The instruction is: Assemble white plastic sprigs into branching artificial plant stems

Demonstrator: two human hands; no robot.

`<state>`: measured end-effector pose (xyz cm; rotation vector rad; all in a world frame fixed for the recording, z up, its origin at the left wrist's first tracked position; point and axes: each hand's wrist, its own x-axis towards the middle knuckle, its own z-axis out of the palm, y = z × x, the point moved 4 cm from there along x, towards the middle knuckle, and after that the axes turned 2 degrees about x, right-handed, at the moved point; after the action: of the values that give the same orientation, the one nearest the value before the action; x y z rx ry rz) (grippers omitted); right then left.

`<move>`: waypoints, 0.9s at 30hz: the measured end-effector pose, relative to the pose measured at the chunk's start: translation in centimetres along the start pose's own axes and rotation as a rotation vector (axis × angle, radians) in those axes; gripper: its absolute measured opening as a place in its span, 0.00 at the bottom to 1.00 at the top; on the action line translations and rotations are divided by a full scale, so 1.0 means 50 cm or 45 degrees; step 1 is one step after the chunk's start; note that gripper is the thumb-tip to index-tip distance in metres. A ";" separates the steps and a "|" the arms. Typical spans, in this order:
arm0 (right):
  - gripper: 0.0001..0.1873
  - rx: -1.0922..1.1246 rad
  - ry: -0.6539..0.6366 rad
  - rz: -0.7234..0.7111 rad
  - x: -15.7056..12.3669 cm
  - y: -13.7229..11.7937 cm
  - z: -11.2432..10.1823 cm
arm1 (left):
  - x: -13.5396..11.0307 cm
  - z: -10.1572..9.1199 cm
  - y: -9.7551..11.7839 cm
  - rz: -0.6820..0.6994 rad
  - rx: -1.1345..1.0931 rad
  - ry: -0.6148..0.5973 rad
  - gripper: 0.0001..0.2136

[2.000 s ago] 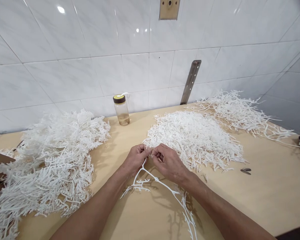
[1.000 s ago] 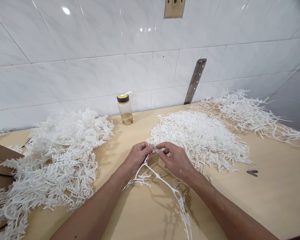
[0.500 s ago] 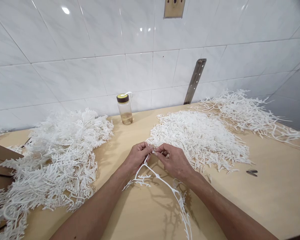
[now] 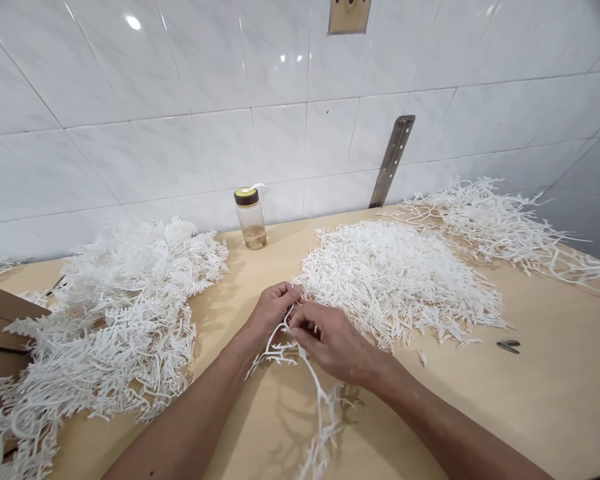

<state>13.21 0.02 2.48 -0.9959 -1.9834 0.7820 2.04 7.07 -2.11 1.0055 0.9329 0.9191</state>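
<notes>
A white branching plastic sprig (image 4: 316,380) hangs down over the table from between my hands. My left hand (image 4: 275,308) pinches its upper end between thumb and fingers. Lower down, my right hand (image 4: 325,333) has thumb and forefinger closed on the stem near its fork; the fingertips partly hide the spot. The sprig's small side twigs lie to the left and its long branch trails toward me. Just beyond my hands is a pile of small white twig pieces (image 4: 395,277).
On the left spreads a large heap of white branching sprigs (image 4: 130,320), beside a brown box (image 4: 5,307). A bottle (image 4: 251,223) stands near the tiled wall. Bare white stems (image 4: 505,220) lie at the back right. Small dark snips (image 4: 509,346) rest on the table (image 4: 555,400).
My right hand has moved down and slightly left, from the sprig's upper tip to its fork. The long branch has swung left. My left hand has stayed in place.
</notes>
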 end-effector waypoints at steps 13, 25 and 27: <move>0.14 -0.181 0.324 0.316 0.001 0.051 -0.101 | 0.005 -0.007 0.008 -0.059 -0.202 -0.036 0.16; 0.15 -0.086 -0.321 0.385 -0.018 0.026 -0.079 | 0.019 -0.035 0.021 -0.059 -0.418 0.152 0.14; 0.18 -0.136 -0.259 0.359 -0.019 0.032 -0.087 | 0.019 -0.035 0.023 -0.086 -0.446 0.171 0.13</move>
<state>17.83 0.82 3.16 -1.3248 -2.1012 0.9710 0.51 8.71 -1.63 0.6169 0.8743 1.0594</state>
